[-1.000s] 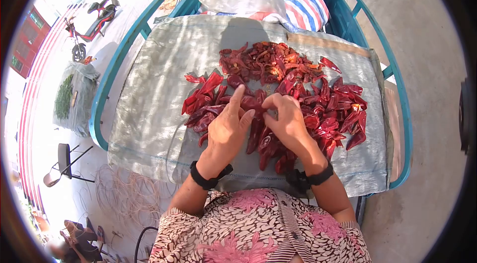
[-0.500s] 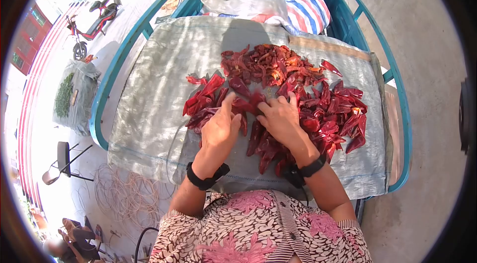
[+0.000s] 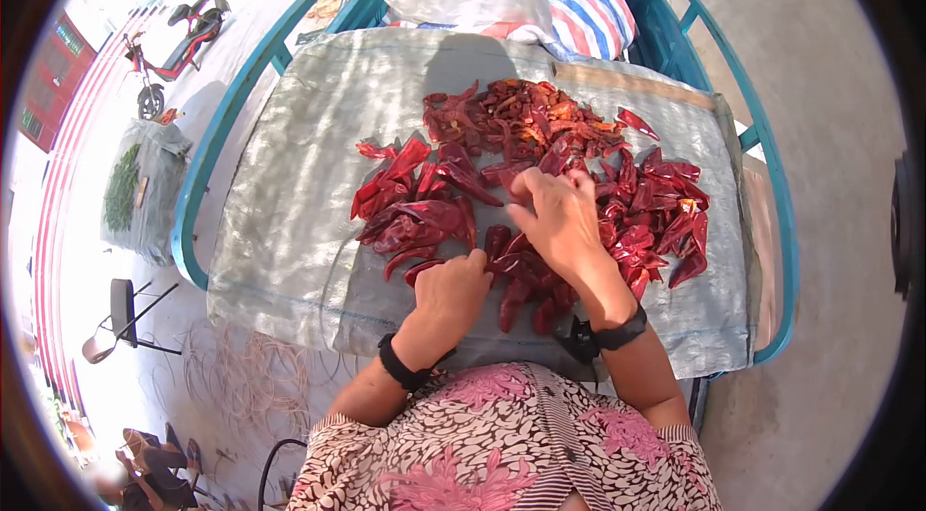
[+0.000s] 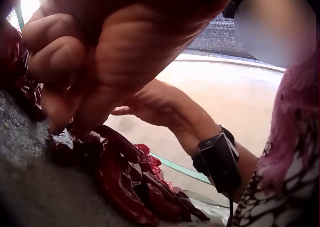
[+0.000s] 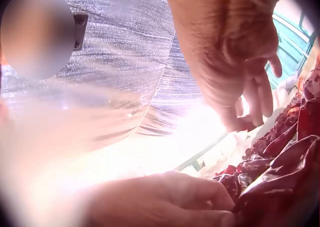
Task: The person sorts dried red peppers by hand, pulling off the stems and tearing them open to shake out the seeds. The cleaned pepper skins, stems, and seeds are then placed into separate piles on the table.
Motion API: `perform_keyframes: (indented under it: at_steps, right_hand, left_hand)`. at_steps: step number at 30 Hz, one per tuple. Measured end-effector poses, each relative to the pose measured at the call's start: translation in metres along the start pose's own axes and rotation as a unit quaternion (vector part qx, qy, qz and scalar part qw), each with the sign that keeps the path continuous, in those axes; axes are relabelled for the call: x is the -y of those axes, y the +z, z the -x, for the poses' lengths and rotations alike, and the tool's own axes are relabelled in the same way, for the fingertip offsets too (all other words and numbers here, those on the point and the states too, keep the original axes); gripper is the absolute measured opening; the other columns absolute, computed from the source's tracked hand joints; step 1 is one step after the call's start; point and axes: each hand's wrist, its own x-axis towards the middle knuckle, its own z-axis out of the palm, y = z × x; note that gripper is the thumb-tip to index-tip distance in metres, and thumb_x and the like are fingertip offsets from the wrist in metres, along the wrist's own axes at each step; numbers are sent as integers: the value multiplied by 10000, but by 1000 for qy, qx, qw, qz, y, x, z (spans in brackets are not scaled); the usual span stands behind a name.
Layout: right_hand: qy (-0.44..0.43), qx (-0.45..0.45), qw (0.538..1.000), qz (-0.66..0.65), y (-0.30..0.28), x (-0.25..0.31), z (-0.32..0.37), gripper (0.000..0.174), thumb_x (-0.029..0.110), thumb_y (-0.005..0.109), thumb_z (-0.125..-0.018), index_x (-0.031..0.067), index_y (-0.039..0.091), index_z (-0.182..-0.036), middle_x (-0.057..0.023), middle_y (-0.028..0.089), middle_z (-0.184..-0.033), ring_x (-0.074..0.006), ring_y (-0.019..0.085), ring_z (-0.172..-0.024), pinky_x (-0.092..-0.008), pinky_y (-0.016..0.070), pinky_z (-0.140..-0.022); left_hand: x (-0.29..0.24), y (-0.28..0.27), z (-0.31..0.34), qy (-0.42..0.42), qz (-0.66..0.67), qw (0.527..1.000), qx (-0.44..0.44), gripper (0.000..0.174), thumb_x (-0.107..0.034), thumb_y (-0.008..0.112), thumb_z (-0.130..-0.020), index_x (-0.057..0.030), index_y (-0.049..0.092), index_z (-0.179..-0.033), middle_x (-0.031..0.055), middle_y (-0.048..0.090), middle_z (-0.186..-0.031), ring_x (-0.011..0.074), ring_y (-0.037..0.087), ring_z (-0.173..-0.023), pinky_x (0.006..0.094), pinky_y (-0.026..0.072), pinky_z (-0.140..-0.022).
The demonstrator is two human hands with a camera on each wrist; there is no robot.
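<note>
Dried red chili peppers [image 3: 661,207] lie in loose heaps on a pale woven sheet [image 3: 289,173]. The left hand [image 3: 451,294] is low at the near side, its curled fingers pinching the end of a shiny dark red chili pepper [image 4: 62,143]. Farther forward, the right hand [image 3: 559,217] hovers over the heap's middle. Its thumb and fingertips meet around a small dark red piece [image 5: 245,124], seen in the right wrist view. Ahead of it lies a pile of smaller, more orange pepper pieces [image 3: 531,110]. Another group of whole peppers [image 3: 415,221] lies beyond the left hand.
A blue-green metal cart rail [image 3: 227,139] curves around the sheet. Behind stand a striped sack [image 3: 588,14] and a whitish plastic bag [image 3: 463,0]. On the ground at left are a scooter [image 3: 183,48], a bag of greens [image 3: 145,188] and a black chair [image 3: 125,313].
The hands were together over a pepper and have parted. The left drew back toward the body to a near pepper; the right rose slightly forward. A pepper now lies atop the left group.
</note>
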Motion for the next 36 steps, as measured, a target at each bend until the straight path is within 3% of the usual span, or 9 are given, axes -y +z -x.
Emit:
perform_keyframes:
  at_steps: [2, 5, 13, 19, 23, 29, 30, 33, 36]
  right_hand:
    - [35, 41, 995, -83, -13, 11, 0, 278, 201, 726, -877, 71, 656, -1113, -114, 709, -1047, -335, 642, -1013, -472, 385, -1030]
    - [-35, 30, 999, -6, 2, -12, 16, 307, 231, 702, -889, 99, 652, -1161, -96, 701, -1032, -303, 637, -998, -445, 401, -997]
    - [24, 51, 998, -26, 1, -5, 29, 275, 220, 657, -930, 101, 660, -1179, -85, 707, -1019, -291, 621, -1043, -469, 366, -1045]
    - [15, 74, 995, -66, 3, 6, 33, 295, 284, 606, -993, 106, 654, -1223, -95, 705, -993, -283, 620, -1042, -497, 305, -1124]
    - [17, 72, 992, -104, 8, 9, 31, 278, 310, 576, -1022, 82, 657, -1159, -103, 699, -935, -292, 635, -941, -502, 298, -1145]
    - [47, 65, 974, -214, -3, 0, 31, 252, 274, 562, -1034, 59, 641, -931, -90, 665, -739, -319, 634, -778, -493, 360, -1059]
    - [55, 17, 978, -201, -5, 3, 33, 201, 259, 622, -993, 70, 663, -941, -89, 655, -702, -330, 646, -772, -482, 427, -958]
    - [110, 95, 977, -154, -25, 21, 44, 183, 265, 695, -926, 87, 685, -967, -87, 667, -753, -325, 670, -830, -468, 483, -865]
    - [7, 137, 990, -41, -23, 18, 62, 280, 231, 744, -856, 113, 669, -1099, -92, 657, -970, -330, 691, -900, -460, 527, -765]
  left_hand:
    - [-2, 4, -2, -2, -20, 1000, 23, 232, -269, 708, -887, -67, 621, -961, 149, 724, -843, 347, 724, -788, 463, 559, -669]
    - [-1, 8, -1, -1, -5, 1000, 16, 292, -268, 733, -848, -31, 589, -941, 189, 707, -787, 371, 713, -777, 482, 548, -669]
    - [3, 7, 4, -40, -5, 999, 22, 213, -151, 681, -831, -16, 600, -974, 208, 728, -836, 385, 732, -802, 475, 582, -697]
    - [-2, 0, 25, -17, 61, 992, -109, 167, -144, 660, -835, -57, 537, -906, 140, 672, -788, 372, 680, -747, 506, 515, -642]
    - [0, 6, 28, 74, 34, 981, -175, 116, -91, 627, -837, -81, 534, -906, 94, 643, -787, 338, 670, -745, 476, 510, -604]
    - [8, 1, 35, 34, 20, 978, -205, 158, -111, 665, -841, -82, 526, -911, 95, 653, -819, 338, 672, -779, 463, 504, -619]
    - [9, -3, 36, 12, 20, 981, -195, 166, -113, 672, -844, -82, 526, -916, 97, 660, -828, 341, 675, -782, 465, 507, -628]
    - [24, -2, 39, -25, -3, 986, -165, 202, -140, 691, -843, -88, 551, -980, 91, 668, -836, 342, 691, -772, 463, 534, -643]
    - [21, -2, 42, -29, 26, 989, -144, 286, -161, 724, -839, -99, 569, -1072, 96, 657, -870, 351, 695, -781, 469, 546, -658]
